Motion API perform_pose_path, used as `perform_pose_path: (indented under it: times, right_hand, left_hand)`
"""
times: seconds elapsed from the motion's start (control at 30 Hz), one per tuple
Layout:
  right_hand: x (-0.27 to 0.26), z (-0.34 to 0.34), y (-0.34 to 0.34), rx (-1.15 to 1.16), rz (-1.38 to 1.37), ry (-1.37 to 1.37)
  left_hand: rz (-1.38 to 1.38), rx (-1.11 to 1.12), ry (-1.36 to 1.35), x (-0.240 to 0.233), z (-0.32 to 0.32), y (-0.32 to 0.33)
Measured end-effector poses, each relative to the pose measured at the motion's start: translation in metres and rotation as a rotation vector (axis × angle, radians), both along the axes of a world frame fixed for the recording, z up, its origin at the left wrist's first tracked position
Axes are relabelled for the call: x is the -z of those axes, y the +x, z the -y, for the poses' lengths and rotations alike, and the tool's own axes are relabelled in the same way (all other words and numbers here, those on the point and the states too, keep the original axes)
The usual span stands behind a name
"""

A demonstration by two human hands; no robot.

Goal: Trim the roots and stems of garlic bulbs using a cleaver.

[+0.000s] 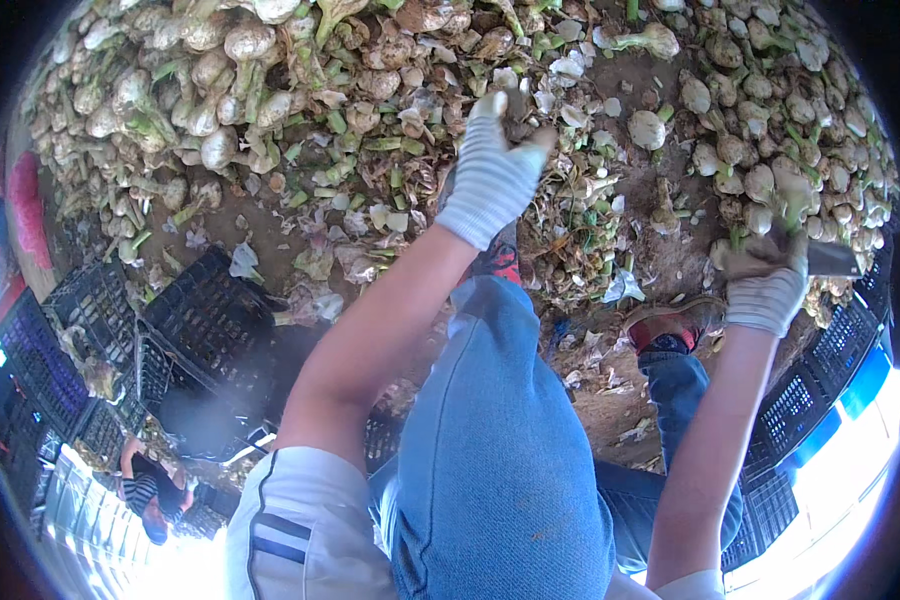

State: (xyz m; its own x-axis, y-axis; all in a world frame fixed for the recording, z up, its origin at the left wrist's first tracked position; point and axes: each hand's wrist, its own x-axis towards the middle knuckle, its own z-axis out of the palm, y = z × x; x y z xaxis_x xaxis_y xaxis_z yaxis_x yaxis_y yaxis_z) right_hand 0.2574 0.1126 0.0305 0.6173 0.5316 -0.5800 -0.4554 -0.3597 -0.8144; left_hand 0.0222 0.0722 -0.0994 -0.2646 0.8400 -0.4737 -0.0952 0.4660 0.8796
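My left hand [499, 165], in a striped knit glove, is over a strewn bed of garlic trimmings [412, 180]. Its thumb and forefinger stand apart around something dark and blurred, and I cannot tell whether that is an object or the glove's palm. At the right, my gloved right hand [765, 281] grips a knife, whose broad metal blade [832, 261] points right. Just above that hand is a blurred garlic bulb with green stem [793, 195], at the edge of the right-hand garlic heap [757, 112]; contact with the hand is unclear.
A large heap of stemmed garlic [157, 97] spreads across the upper left. Black plastic crates [206, 304] stand at the left, with more crates [787, 412] at the right. My jeans-clad knee [495, 390] rises between my arms. Another person [154, 487] is at the lower left.
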Motion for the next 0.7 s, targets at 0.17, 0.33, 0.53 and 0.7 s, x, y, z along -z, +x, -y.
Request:
perform_pose_path:
  times: [0.17,0.33,0.53,0.7]
  right_hand:
    - [0.032,0.057,0.009,-0.201,-0.004,-0.142]
    - [0.064,0.127,-0.035,-0.265,-0.234,-0.337]
    - [0.053,0.13,-0.051,-0.326,-0.281,-0.341]
    - [0.055,0.127,-0.039,-0.296,-0.275,-0.311]
  left_hand:
    - [-0.406,-0.007,-0.193,0.011,-0.066,0.004]
    - [-0.59,-0.207,-0.293,-0.012,-0.128,0.009]
    - [-0.528,-0.197,-0.516,-0.024,-0.151,0.014]
    - [-0.211,-0.305,-0.505,-0.007,-0.149,0.009]
